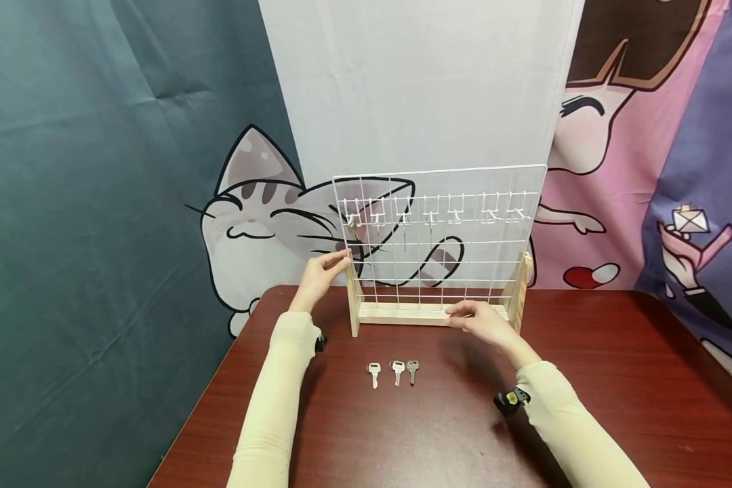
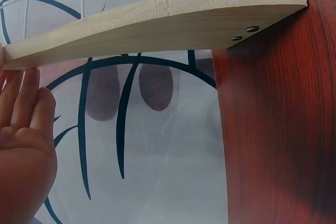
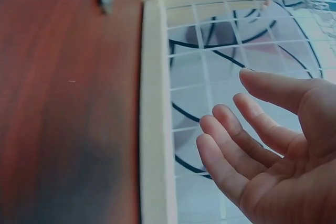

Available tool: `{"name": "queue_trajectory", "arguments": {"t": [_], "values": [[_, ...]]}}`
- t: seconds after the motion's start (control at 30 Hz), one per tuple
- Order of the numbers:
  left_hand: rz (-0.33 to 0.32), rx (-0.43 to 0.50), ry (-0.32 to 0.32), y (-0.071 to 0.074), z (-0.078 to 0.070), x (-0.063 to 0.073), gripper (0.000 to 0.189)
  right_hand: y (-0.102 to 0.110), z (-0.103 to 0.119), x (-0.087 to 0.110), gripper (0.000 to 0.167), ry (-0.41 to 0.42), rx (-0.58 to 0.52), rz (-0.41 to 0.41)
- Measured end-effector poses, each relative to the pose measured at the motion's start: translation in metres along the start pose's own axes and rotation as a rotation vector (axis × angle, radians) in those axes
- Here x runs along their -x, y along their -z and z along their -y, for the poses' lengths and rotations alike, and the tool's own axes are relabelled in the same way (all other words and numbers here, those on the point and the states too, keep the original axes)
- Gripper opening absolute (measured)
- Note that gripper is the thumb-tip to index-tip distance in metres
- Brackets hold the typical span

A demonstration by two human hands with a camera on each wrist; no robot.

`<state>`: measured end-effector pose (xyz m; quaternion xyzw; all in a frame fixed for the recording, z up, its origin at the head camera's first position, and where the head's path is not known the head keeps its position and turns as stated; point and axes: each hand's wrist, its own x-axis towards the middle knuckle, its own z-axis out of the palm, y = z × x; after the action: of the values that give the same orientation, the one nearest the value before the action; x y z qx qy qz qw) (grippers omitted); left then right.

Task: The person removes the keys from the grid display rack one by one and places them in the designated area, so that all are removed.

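Observation:
A white wire grid rack (image 1: 439, 261) stands on a pale wooden base, with white hooks (image 1: 430, 215) in a row across it. Several keys appear to hang from the hooks at the left, small and hard to make out. My left hand (image 1: 321, 276) pinches the top of the left wooden side piece (image 2: 147, 30); its thumb is hidden in the left wrist view. Just before the base's front bar (image 1: 402, 314) is my right hand (image 1: 478, 322), fingers loosely bent and holding nothing. Three keys lie on the table: one at left (image 1: 374, 374), two close together (image 1: 398, 371).
The reddish-brown wooden table (image 1: 610, 379) carries the rack near its back edge. Behind it hangs a printed cartoon cloth (image 1: 439, 81); a teal cloth (image 1: 97, 271) covers the left side. The right wooden side piece (image 1: 520, 291) stands beyond my right hand.

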<state>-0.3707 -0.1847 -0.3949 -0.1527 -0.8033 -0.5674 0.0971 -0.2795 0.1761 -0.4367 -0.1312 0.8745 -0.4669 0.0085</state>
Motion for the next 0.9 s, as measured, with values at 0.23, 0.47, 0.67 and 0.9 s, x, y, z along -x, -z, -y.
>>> {"name": "queue_trajectory", "arguments": {"t": [0.23,0.47,0.67,0.9], "values": [[0.006,0.045,-0.013,0.004,0.002,0.003,0.040,0.017,0.018,-0.004,0.029,0.059,0.010,-0.050],[-0.019,0.015,-0.009,0.002,0.000,0.004,0.038,0.028,0.037,-0.004,0.032,0.079,-0.088,-0.149],[-0.018,-0.005,-0.018,-0.001,0.000,0.005,0.037,0.033,0.055,-0.006,0.037,0.091,-0.237,-0.288],[-0.004,-0.008,-0.020,-0.001,-0.001,0.002,0.039,0.037,0.074,-0.022,0.042,0.125,-0.342,-0.343]]}}
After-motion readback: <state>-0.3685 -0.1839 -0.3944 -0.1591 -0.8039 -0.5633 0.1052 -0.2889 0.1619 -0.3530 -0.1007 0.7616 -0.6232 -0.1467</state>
